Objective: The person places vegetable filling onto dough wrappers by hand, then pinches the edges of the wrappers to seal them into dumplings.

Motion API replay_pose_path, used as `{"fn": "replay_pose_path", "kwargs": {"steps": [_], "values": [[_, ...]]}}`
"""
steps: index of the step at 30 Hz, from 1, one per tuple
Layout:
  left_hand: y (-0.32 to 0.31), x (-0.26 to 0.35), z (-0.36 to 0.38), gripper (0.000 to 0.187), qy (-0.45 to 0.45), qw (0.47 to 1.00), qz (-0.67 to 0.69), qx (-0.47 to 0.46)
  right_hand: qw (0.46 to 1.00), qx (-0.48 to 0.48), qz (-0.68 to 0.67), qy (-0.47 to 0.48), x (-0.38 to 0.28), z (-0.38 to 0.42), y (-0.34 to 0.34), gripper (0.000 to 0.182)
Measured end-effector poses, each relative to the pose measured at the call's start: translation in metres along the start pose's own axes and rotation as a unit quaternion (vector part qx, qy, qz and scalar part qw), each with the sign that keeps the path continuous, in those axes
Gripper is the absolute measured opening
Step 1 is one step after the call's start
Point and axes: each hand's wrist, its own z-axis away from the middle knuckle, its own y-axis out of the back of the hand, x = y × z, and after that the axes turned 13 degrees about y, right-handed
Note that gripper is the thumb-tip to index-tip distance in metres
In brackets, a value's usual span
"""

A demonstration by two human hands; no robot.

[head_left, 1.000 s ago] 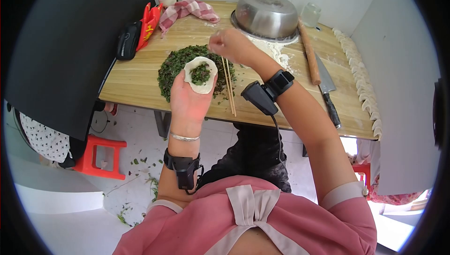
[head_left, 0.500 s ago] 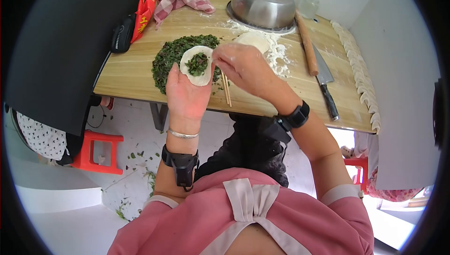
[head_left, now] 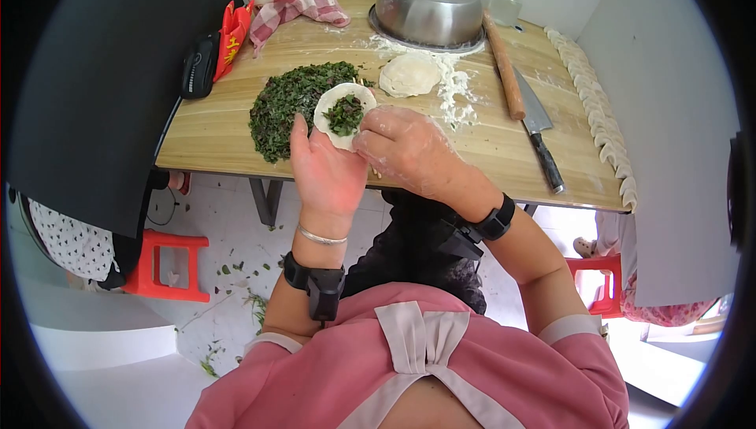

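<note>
My left hand [head_left: 332, 177] is palm up, a round dumpling wrapper [head_left: 322, 113] lying across its fingers. A small heap of chopped green filling [head_left: 344, 115] sits in the middle of the wrapper. My right hand [head_left: 413, 149] has its fingers pinched together at the wrapper's right lower edge, its back covering part of the rim. Just behind the wrapper lies a large pile of chopped greens [head_left: 287, 110] on the wooden table. A stack of flat wrappers [head_left: 409, 74] rests on the table beyond my right hand.
A rolling pin [head_left: 504, 66] and a knife [head_left: 543, 141] lie to the right. Shaped dumplings [head_left: 598, 106] line the table's right edge. An upturned metal bowl [head_left: 429, 7], a glass jar [head_left: 505, 5] and a checked cloth [head_left: 299, 10] are at the back. Scattered flour [head_left: 457, 94] lies near the wrappers.
My left hand and the filled wrapper have shifted slightly right and down in view. My right hand has come lower, from the wrapper's right side to its lower right edge, now covering the chopsticks.
</note>
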Motion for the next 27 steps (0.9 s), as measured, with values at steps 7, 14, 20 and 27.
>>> {"fn": "replay_pose_path", "kwargs": {"steps": [7,14,20,27], "values": [[0.009,-0.008,0.002,0.047,-0.008,0.999,-0.008,-0.05,0.975,0.056,-0.083,-0.199,0.007,-0.013,0.011,0.009],[0.005,-0.02,0.002,0.041,-0.077,0.985,-0.154,0.014,0.979,0.076,-0.021,-0.188,0.022,-0.018,0.012,0.006],[0.012,-0.022,0.001,0.034,-0.084,0.985,-0.149,0.024,0.982,0.088,-0.029,-0.165,0.02,-0.018,0.008,0.008],[0.014,-0.024,0.001,0.028,-0.075,0.985,-0.152,0.031,0.98,0.043,-0.042,-0.189,0.016,-0.019,0.013,0.019]]}}
